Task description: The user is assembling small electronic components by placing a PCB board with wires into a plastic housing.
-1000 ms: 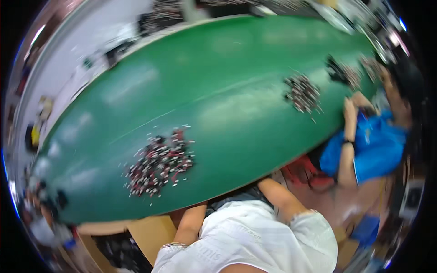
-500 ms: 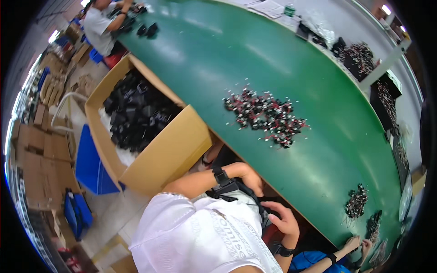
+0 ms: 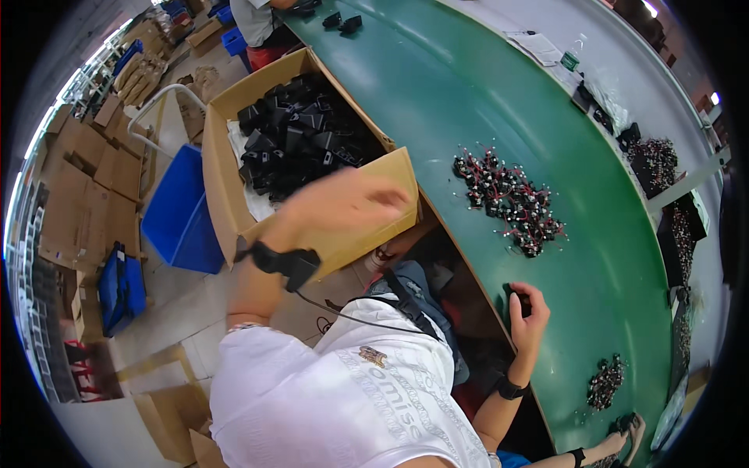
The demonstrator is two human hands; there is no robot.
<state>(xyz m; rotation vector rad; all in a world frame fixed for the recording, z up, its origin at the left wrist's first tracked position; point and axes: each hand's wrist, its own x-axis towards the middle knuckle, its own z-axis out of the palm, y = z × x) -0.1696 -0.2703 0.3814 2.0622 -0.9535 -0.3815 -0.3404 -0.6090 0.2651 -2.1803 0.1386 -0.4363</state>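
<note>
My left hand (image 3: pixel 347 207), blurred by motion, reaches over the near side of a large cardboard box (image 3: pixel 355 248); its fingers are smeared. Black plastic housings (image 3: pixel 292 136) lie heaped inside that box. At the table's near edge, my right hand (image 3: pixel 530 321) has its fingers curled around a small black plastic piece (image 3: pixel 523 303), partly covered by the fingers. Beyond it on the green table (image 3: pixel 437 101) sits a loose pile of small black-and-white parts with red wires (image 3: pixel 511 199).
A co-worker's hands (image 3: pixel 624 437) are busy at lower right beside a smaller pile of wired parts (image 3: pixel 606 382). Another person (image 3: pixel 257 27) stands at the far left end. Blue bins (image 3: pixel 183 210) and cartons (image 3: pixel 66 210) fill the floor at left. A bottle (image 3: pixel 572 57) stands across the table.
Both hands were together at my waist. My left hand has swung left to the box, and my right hand has moved onto the table edge with the black piece. The view has shifted.
</note>
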